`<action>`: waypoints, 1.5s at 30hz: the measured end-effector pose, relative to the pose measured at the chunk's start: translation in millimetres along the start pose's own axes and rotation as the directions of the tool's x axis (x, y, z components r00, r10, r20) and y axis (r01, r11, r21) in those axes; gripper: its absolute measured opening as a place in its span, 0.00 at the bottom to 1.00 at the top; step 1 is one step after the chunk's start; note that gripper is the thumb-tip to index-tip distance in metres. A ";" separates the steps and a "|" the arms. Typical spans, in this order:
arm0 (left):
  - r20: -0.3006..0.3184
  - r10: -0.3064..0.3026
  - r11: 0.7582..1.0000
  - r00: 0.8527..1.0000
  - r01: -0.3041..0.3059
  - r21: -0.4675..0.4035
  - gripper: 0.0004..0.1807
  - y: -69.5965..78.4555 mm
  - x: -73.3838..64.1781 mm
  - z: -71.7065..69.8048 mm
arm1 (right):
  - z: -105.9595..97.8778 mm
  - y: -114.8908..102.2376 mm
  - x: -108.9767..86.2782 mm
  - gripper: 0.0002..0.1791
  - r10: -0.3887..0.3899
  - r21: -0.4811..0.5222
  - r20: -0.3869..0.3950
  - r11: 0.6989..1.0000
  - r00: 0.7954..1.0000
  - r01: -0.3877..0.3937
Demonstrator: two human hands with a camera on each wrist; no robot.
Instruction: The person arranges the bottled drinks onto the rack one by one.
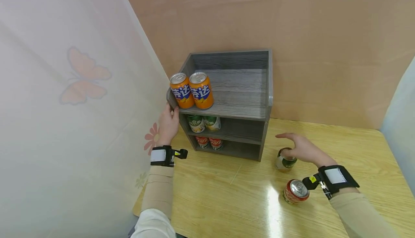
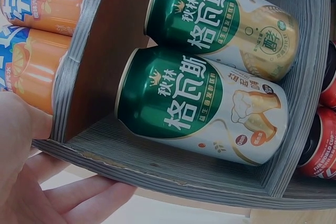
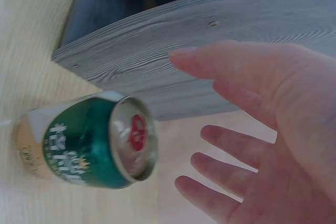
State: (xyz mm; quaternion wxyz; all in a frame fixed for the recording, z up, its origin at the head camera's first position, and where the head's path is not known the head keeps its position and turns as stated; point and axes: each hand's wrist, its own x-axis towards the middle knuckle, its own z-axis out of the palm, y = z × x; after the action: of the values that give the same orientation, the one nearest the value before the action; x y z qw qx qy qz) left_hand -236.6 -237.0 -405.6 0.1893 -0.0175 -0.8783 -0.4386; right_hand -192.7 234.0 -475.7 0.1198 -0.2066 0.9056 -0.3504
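Note:
My left hand (image 1: 169, 124) grips the left side panel of a grey wooden shelf (image 1: 240, 95); in the left wrist view the thumb lies by the front edge and the fingers reach round the outside. Just above a green-and-white drink can (image 1: 280, 163) on the table hovers my right hand (image 1: 304, 148), fingers spread and nothing in them. The right wrist view shows that can (image 3: 79, 145) upright beside the shelf's side, apart from the fingers (image 3: 231, 145). A red can (image 1: 295, 193) stands nearer me, below the right wrist.
Two orange soda cans (image 1: 201, 95) stand at the left of the top tier. Two green-and-white cans (image 1: 196, 124) fill the middle tier's left end, with two red cans (image 1: 216, 143) underneath. A brown papered wall (image 1: 324, 50) rises behind; a white curtain (image 1: 97, 140) hangs at left.

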 end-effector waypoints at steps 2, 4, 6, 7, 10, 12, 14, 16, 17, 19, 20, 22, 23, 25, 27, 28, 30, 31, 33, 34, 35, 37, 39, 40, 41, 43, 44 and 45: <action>0.001 -0.001 1.000 1.000 0.001 0.003 0.22 0.5 -0.3 -0.1 | 2.6 4.7 -0.6 0.37 0.006 -0.002 0.000 1.000 1.000 -0.006; 0.002 -0.001 1.000 1.000 0.001 0.001 0.22 1.0 -0.5 0.0 | 4.7 8.9 -1.0 0.37 0.010 -0.004 0.001 1.000 1.000 -0.010; 0.001 0.002 1.000 1.000 -0.002 0.006 0.22 1.3 -0.4 0.2 | 6.3 12.7 -1.2 0.38 0.014 0.006 0.014 1.000 1.000 -0.014; -0.001 0.001 1.000 1.000 -0.001 0.010 0.22 1.4 -0.4 0.3 | 6.9 14.3 -1.4 0.38 0.018 0.008 0.023 1.000 1.000 -0.018; -0.004 0.003 1.000 1.000 -0.003 0.018 0.22 1.7 -0.4 0.6 | 8.7 19.0 -2.2 0.39 0.036 0.035 0.074 0.999 0.997 -0.039; -0.008 0.003 1.000 1.000 -0.003 0.021 0.22 1.6 -0.5 0.7 | 10.5 22.5 -2.5 0.40 0.053 0.071 0.114 0.996 0.992 -0.061; -0.012 0.005 1.000 1.000 -0.004 0.023 0.22 1.0 -0.4 0.9 | 12.9 26.2 -2.4 0.41 0.067 0.107 0.145 0.991 0.987 -0.083; -0.014 0.008 1.000 1.000 -0.008 0.024 0.22 0.9 -0.3 0.8 | 15.7 30.4 -1.9 0.42 0.080 0.127 0.165 0.987 0.983 -0.102; -0.015 0.010 1.000 1.000 -0.010 0.024 0.22 0.9 -0.2 0.8 | 17.1 32.2 -1.8 0.42 0.082 0.126 0.169 0.987 0.982 -0.104; -0.015 0.014 1.000 1.000 -0.014 0.024 0.22 1.0 0.1 0.8 | 19.5 35.2 -1.5 0.41 0.098 0.123 0.169 0.985 0.981 -0.119; -0.015 0.013 1.000 1.000 -0.012 0.024 0.22 1.6 0.1 0.7 | 20.5 36.5 -1.5 0.41 0.102 0.120 0.170 0.985 0.980 -0.123; -0.013 0.012 1.000 1.000 -0.012 0.020 0.22 2.3 0.1 0.6 | 22.0 39.1 -1.5 0.41 0.103 0.114 0.169 0.986 0.980 -0.123; -0.012 0.010 1.000 1.000 -0.010 0.016 0.22 2.6 0.0 0.5 | 22.9 39.8 -1.4 0.41 0.108 0.115 0.165 0.985 0.980 -0.128; -0.010 0.008 1.000 1.000 -0.007 0.011 0.22 3.3 -0.2 0.3 | 24.5 41.8 -1.1 0.41 0.110 0.113 0.162 0.985 0.981 -0.129; -0.010 0.004 1.000 1.000 -0.004 0.011 0.22 3.4 -0.2 0.3 | 26.1 43.7 -1.0 0.41 0.106 0.099 0.161 0.988 0.981 -0.123; -0.010 0.004 1.000 1.000 -0.004 0.013 0.22 3.2 0.0 0.4 | 27.0 44.7 -0.8 0.41 0.107 0.096 0.159 0.988 0.981 -0.123; -0.010 0.005 1.000 1.000 -0.005 0.020 0.22 2.7 0.2 0.5 | 28.8 46.1 -0.6 0.41 0.115 0.096 0.153 0.987 0.981 -0.131; -0.011 0.003 1.000 1.000 -0.003 0.025 0.22 2.2 0.3 0.6 | 29.3 47.4 -0.6 0.41 0.109 0.094 0.153 0.988 0.982 -0.124; -0.009 0.006 1.000 1.000 -0.005 0.028 0.22 1.4 0.7 0.8 | 30.2 48.6 -0.5 0.41 0.116 0.100 0.149 0.986 0.982 -0.131; -0.008 0.005 1.000 1.000 -0.005 0.030 0.22 1.1 0.9 1.0 | 30.7 49.3 -0.4 0.41 0.122 0.106 0.147 0.985 0.982 -0.138; -0.007 0.004 1.000 1.000 -0.004 0.031 0.22 0.9 0.8 1.0 | 30.9 50.2 -0.3 0.42 0.124 0.107 0.147 0.984 0.981 -0.140; -0.006 -0.001 1.000 1.000 0.001 0.031 0.22 1.0 0.7 1.0 | 31.4 51.8 -0.2 0.41 0.126 0.104 0.148 0.984 0.981 -0.142; -0.005 -0.006 1.000 1.000 0.006 0.028 0.22 1.3 0.4 0.7 | 32.2 52.6 0.0 0.42 0.133 0.099 0.147 0.984 0.980 -0.149; -0.005 -0.008 1.000 1.000 0.008 0.029 0.22 1.3 0.2 0.6 | 32.6 53.3 0.1 0.41 0.133 0.092 0.145 0.985 0.980 -0.147; -0.004 -0.011 1.000 1.000 0.011 0.027 0.22 1.5 0.0 0.4 | 32.8 53.6 0.0 0.41 0.129 0.085 0.142 0.986 0.981 -0.142; -0.003 -0.013 1.000 1.000 0.013 0.025 0.22 1.5 -0.1 0.1 | 33.6 54.0 -0.3 0.41 0.126 0.074 0.135 0.988 0.983 -0.137; 0.000 -0.014 1.000 1.000 0.014 0.024 0.23 1.5 -0.2 -0.1 | 34.0 54.3 -0.4 0.41 0.125 0.069 0.131 0.988 0.983 -0.135; 0.001 -0.016 1.000 1.000 0.016 0.024 0.23 1.4 -0.3 -0.1 | 34.3 54.7 -0.4 0.41 0.123 0.063 0.125 0.989 0.985 -0.131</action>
State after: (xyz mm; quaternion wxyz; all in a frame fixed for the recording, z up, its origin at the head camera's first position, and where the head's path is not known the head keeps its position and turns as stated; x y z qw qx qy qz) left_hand -235.9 -236.2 -404.6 0.1855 -0.0087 -0.8837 -0.4296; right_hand -195.8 250.6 -538.0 0.2038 -0.1649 0.8950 -0.3610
